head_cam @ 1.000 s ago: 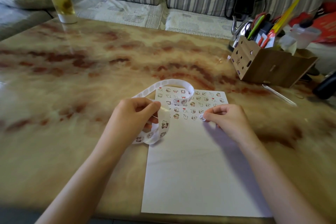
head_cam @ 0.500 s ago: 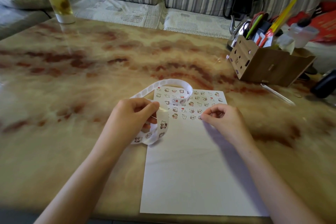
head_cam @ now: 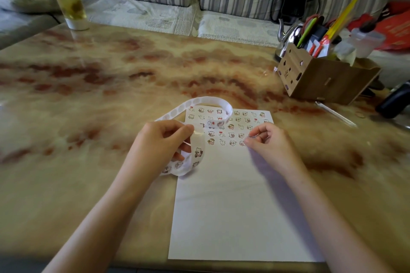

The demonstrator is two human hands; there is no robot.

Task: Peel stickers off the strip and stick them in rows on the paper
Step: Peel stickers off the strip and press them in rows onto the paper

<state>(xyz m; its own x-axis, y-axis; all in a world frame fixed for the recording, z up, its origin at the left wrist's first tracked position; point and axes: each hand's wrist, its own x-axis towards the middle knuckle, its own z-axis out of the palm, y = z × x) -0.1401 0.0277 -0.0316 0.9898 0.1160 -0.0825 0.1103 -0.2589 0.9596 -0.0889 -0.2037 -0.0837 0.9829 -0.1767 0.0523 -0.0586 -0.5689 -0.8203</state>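
Note:
A white paper sheet (head_cam: 233, 217) lies on the marble table, with several rows of small cartoon stickers (head_cam: 230, 127) across its top. My left hand (head_cam: 162, 146) pinches the white sticker strip (head_cam: 206, 104) between thumb and fingers at the sheet's left edge. The strip loops up over the top rows and curls down below the hand. My right hand (head_cam: 268, 146) has its fingers curled, and its thumb tip rests on the paper at the right end of the lowest sticker row. I see nothing held in it.
A cardboard organiser (head_cam: 321, 75) with pens and scissors stands at the back right, with a metal kettle (head_cam: 288, 37) behind it. A pen (head_cam: 337, 114) and a dark object (head_cam: 395, 99) lie right of it. A drinking glass (head_cam: 71, 6) stands far left. Striped sofa cushions run behind the table.
My right hand's fingertips, which pressed a sticker at the end of the lowest row, have curled up and lifted slightly. The left hand keeps its hold on the strip.

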